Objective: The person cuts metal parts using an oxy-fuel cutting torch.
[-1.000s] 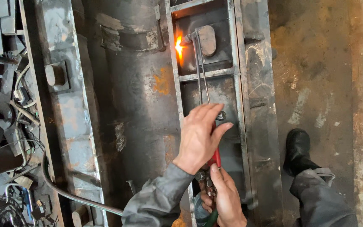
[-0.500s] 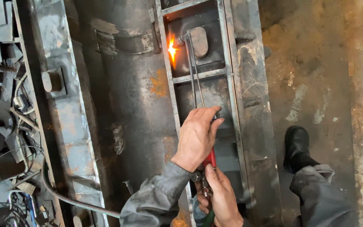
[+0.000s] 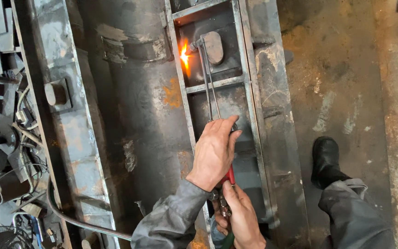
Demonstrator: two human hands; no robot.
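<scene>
cutting torch (image 3: 209,78) burning at a steel frame (image 3: 249,92)

left hand (image 3: 213,154) wraps the torch's tubes, right hand (image 3: 242,216) grips its red-handled rear; the flame (image 3: 184,56) licks the frame's inner left rail beside a large rusty cylinder (image 3: 148,106).

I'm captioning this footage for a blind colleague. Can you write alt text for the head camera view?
Seen from above, a person's left hand and right hand grip a long-necked cutting torch whose orange flame burns against a rusty steel frame beside a large dark metal cylinder. A black boot stands on the stained floor at right; scrap and cables lie at left.
</scene>
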